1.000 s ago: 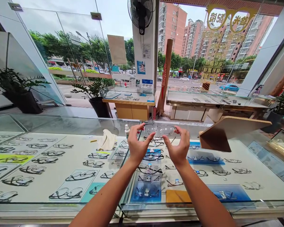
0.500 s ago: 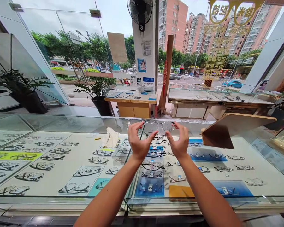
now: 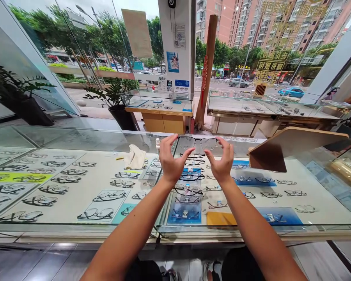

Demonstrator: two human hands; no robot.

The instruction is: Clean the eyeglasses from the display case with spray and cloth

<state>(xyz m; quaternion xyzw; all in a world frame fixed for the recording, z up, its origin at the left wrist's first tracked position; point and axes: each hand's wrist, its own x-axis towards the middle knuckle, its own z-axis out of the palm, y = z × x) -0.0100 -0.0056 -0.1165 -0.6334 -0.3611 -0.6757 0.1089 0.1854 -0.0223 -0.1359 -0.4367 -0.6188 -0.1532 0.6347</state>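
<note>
A pair of eyeglasses (image 3: pixel 198 143) with a dark top rim and clear lenses is held up between my two hands, above the glass display case (image 3: pixel 105 230). My left hand (image 3: pixel 172 160) pinches its left end, thumb below and fingers at the top corner. At the other end, my right hand (image 3: pixel 221 159) grips the frame in the same way. The lenses face across the case, and their lower edges are near my thumbs. Beneath, rows of eyeglasses (image 3: pixel 190 190) lie inside the case, some on blue mats.
A beige cloth (image 3: pixel 135 157) and a small white bottle (image 3: pixel 158 146) are on the case, left of my hands. To the right stands a tilted brown board (image 3: pixel 292 146). Farther back are a wooden cabinet (image 3: pixel 163 123), a potted plant (image 3: pixel 121 115) and a wooden post (image 3: pixel 207 74).
My view has tilted downward, so the floor and my legs now show. The eyeglasses have tipped slightly, and their dark top rim shows more plainly. Both hands keep their grip.
</note>
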